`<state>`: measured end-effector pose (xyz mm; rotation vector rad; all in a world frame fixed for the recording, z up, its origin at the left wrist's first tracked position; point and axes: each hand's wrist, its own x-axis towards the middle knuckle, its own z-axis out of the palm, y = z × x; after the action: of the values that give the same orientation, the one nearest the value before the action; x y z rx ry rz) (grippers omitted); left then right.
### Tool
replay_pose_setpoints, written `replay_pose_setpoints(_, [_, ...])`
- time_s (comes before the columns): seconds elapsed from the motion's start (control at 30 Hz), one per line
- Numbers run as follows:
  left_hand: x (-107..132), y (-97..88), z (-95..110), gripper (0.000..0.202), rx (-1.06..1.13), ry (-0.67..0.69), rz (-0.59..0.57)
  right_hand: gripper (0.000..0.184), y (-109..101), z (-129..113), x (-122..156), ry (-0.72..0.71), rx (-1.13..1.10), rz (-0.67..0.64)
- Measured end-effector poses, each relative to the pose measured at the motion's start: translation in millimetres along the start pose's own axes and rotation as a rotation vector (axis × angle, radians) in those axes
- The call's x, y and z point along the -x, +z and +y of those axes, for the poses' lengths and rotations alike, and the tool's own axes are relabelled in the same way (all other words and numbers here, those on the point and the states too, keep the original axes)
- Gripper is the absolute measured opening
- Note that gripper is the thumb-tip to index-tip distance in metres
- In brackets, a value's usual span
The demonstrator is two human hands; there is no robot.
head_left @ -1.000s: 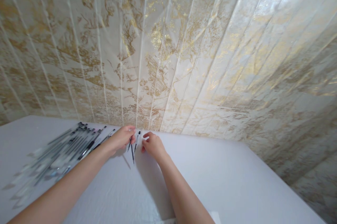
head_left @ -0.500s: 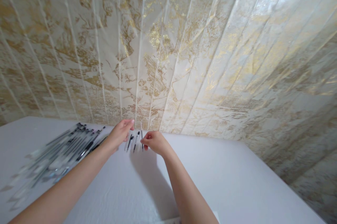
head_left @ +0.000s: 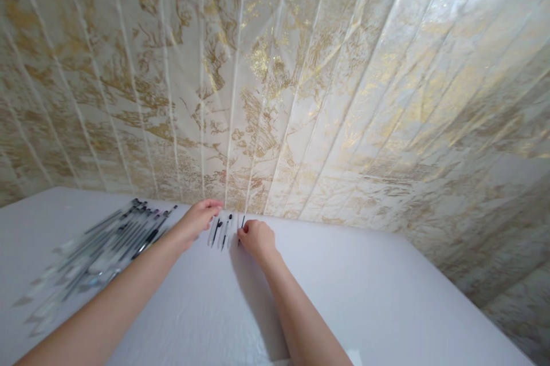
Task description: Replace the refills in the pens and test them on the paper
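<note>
- Head view: a wall covering [head_left: 301, 68] of pale sheeting with gold tracery and raised vertical seams fills the upper two thirds of the field.
- Desk [head_left: 365, 297]: a plain white surface that meets the wall along its far edge and carries everything below.
- Heap of pens [head_left: 107, 246]: many clear-barrelled pens with dark caps lie loosely fanned at the left of the desk, blurred, just beside the left forearm. By far the greater number of pens lies here.
- Row of pens [head_left: 221, 231]: a few pens lie side by side at the far edge of the desk, roughly parallel, between the two hands. As a judgement, the row is barely begun against the size of the heap.
- Left hand [head_left: 195, 223]: palm down at the left end of the row, fingers loosely extended and gripping nothing.
- Right hand [head_left: 258, 240]: fingers curled and pinched together on one pen.
- Pen [head_left: 242, 224]: its dark tip shows above the right fingertips, low on or at the desk, just beside the right end of the row.
</note>
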<state>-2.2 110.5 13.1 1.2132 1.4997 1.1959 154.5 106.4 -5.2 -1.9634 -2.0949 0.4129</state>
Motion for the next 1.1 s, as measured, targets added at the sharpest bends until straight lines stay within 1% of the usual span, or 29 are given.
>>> replay_pose_setpoints(0.17, [-5.6,-1.6,-7.8,0.03,-0.101,-0.027,0.016,0.026,-0.1,-0.7,0.2,-0.013,0.0,-0.043])
replay_pose_setpoints(0.33, [-15.0,-1.3,-16.6,0.027,-0.172,-0.022,0.06,0.032,0.3,0.6,-0.4,-0.017,-0.021,-0.033])
replay_pose_setpoints(0.43, [-19.0,-2.0,-22.1,0.02,-0.206,-0.003,0.076,0.027,0.2,1.1,-0.3,-0.023,-0.039,-0.021])
replay_pose_setpoints(0.57, [-21.2,-2.3,-27.9,0.004,-0.242,0.032,0.051,0.024,-0.4,-1.0,2.0,-0.071,-0.084,-0.044])
replay_pose_setpoints(0.6, [-21.5,-2.1,-28.9,0.003,-0.251,0.042,0.041,0.023,-0.4,-1.8,2.6,-0.083,-0.094,-0.049])
replay_pose_setpoints(0.77, [-24.2,-0.2,-33.2,0.01,-0.292,0.088,0.005,0.023,0.4,-3.2,3.1,-0.098,-0.124,-0.052])
replay_pose_setpoints(0.97, [-30.2,2.6,-41.6,0.002,-0.287,0.093,0.008,0.027,3.0,-2.2,2.5,-0.078,-0.14,-0.035])
replay_pose_setpoints(1.1, [-32.7,3.5,-45.2,0.003,-0.271,0.085,0.006,0.033,5.7,-4.2,3.7,-0.081,-0.144,-0.027])
